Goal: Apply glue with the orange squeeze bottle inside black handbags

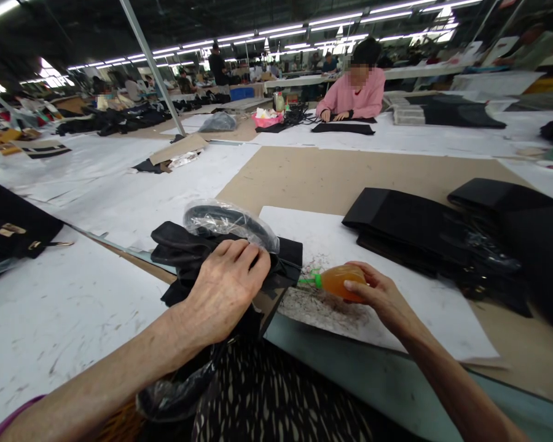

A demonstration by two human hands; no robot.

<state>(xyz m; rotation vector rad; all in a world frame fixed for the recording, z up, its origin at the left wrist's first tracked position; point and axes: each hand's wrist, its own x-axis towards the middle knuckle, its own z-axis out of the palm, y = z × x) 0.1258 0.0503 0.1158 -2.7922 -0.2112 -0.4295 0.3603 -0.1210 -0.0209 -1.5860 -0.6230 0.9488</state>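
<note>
My left hand is closed over a black bag piece at the table's front edge, its fingers curled on the dark material. A black handle wrapped in clear plastic arches up just behind those fingers. In my right hand lies a squeeze bottle of orange liquid, tipped on its side. Its green nozzle points left and reaches the black piece's right edge; whether the tip touches cannot be made out. What the left fingertips press on is partly hidden.
White paper with dark smears lies under the bottle. Folded black panels are stacked to the right. A black bag lies at far left. Across the table a person in pink handles a black strip. A metal post rises at left.
</note>
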